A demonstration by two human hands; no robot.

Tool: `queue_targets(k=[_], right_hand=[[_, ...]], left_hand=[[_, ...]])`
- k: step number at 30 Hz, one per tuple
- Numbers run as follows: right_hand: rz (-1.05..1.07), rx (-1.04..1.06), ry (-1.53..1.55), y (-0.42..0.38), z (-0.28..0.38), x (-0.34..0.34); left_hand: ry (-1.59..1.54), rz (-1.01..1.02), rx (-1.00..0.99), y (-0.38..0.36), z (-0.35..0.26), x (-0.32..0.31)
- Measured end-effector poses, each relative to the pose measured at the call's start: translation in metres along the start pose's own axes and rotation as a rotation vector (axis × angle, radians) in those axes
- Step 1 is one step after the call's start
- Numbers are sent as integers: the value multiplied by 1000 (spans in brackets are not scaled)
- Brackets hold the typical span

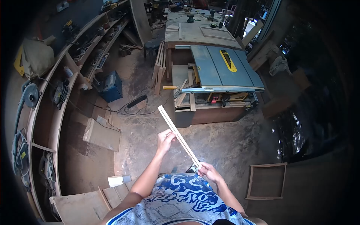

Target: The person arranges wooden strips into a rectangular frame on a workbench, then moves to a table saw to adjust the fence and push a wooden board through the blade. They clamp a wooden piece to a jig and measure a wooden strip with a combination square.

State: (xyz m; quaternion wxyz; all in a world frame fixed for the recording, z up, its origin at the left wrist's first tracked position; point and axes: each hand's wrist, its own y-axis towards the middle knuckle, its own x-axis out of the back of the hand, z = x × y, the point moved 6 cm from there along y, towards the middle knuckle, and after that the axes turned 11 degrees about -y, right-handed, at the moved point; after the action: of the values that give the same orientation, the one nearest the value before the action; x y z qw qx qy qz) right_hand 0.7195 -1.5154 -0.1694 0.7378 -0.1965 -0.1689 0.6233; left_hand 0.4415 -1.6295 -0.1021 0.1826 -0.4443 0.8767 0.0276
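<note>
A long, slim wooden strip [181, 139] slants across in front of my body, its far end up to the left and its near end by my right hand. A groove or seam seems to run along its length. My left hand [166, 140] grips it near the middle, fingers closed around its edge. At the lower end, close to my shirt, my right hand [208, 171] is closed on the strip. The strip is held in the air above the concrete floor.
Ahead stands a table saw [210, 69] with a yellow blade insert, joined to a long workbench [187, 33]. Shelves with power tools [60, 90] line the left. A blue case [111, 87] and cables lie on the floor. A wooden frame [248, 182] is at right.
</note>
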Motion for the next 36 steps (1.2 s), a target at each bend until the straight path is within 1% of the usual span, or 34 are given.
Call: queue_targets(k=[2, 3, 6, 10, 14, 17, 20, 21, 24, 25, 26, 28, 30, 33, 36], right_hand=[[-73, 47, -13, -24, 18, 49], [-136, 34, -56, -32, 21, 75], [-234, 9, -86, -51, 31, 141], [-287, 30, 7, -55, 30, 200], [-393, 28, -7, -43, 39, 238], [-469, 39, -16, -25, 43, 264], [-538, 2, -2, -1, 44, 291], [-571, -40, 7, 5, 46, 302], [-595, -48, -35, 29, 65, 344], [-635, -48, -83, 35, 78, 362], [-667, -58, -139, 41, 84, 384], [-675, -51, -116, 51, 102, 426], [-692, -40, -94, 63, 107, 467], [-720, -12, 5, 84, 104, 514], [-775, -27, 63, 90, 108, 546]], left_hand=[[10, 55, -3, 22, 19, -54], [12, 83, -11, 36, 27, -83], [108, 74, -23, 70, 50, -155], [105, 88, -55, 107, 57, -227], [261, 97, -96, 149, 64, -267], [305, 110, -133, 186, 73, -295], [196, 104, -95, 226, 91, -320], [150, 75, -75, 237, 92, -328], [209, 89, -132, 292, 116, -351], [199, 94, -150, 312, 123, -360], [200, 99, -124, 331, 132, -370], [133, 154, -58, 366, 142, -403], [95, 209, -33, 400, 149, -437], [235, 320, -13, 440, 140, -487], [306, 358, -3, 473, 156, -519]])
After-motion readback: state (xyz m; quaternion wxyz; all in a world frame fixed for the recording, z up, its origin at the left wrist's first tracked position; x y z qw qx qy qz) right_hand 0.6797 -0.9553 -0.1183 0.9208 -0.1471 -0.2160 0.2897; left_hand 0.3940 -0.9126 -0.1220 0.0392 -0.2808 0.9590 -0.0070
